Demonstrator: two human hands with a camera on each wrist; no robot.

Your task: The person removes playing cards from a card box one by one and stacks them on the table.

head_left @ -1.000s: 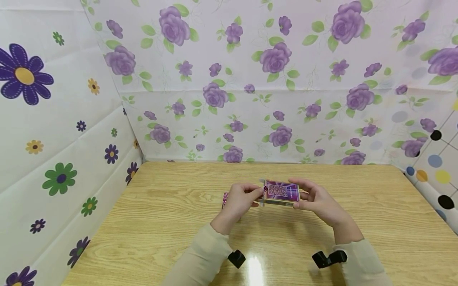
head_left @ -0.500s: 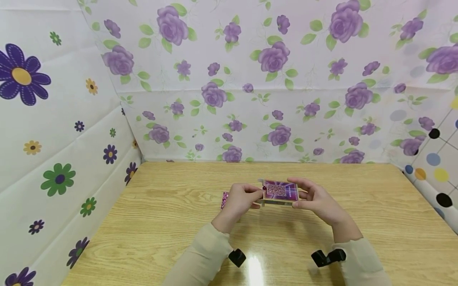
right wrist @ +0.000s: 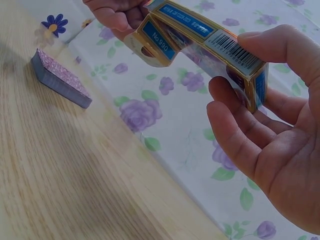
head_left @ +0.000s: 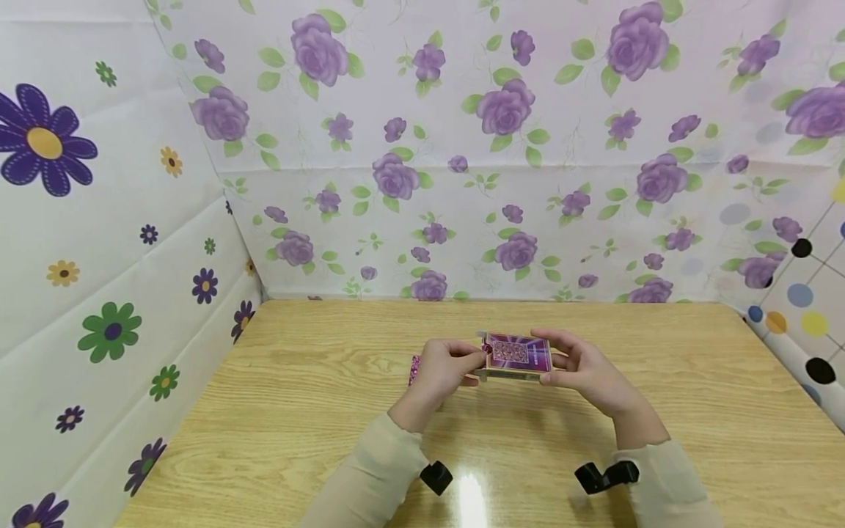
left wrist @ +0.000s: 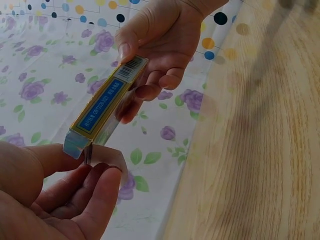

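The likeliest trouble seems to be at the end flap [right wrist: 159,42] of the card box [head_left: 518,353]: thin card may be creasing or tearing at its fold if the left hand [head_left: 444,367] is pulling sideways. The small side tab [left wrist: 75,144], sticking out at the same end, could be buckling inward too, and then it would be catching on anything passing through the mouth. Too firm a squeeze from the right hand [head_left: 584,367] might be bowing the walls and narrowing that opening; too light a grip, and the box could be twisting loose.

The box is hanging above the desk [head_left: 317,367], lying roughly level between the two hands. The right hand is clamping its far end, thumb pressing on the barcode side and fingers curling beneath. The left hand is pinching near the flap, thumb and finger together on it. What the box is holding cannot be told — no view is looking into the mouth. A deck of patterned cards [right wrist: 62,80] is resting on the desk outside it, squared in a neat stack — in the head view it is mostly hiding behind the left hand.
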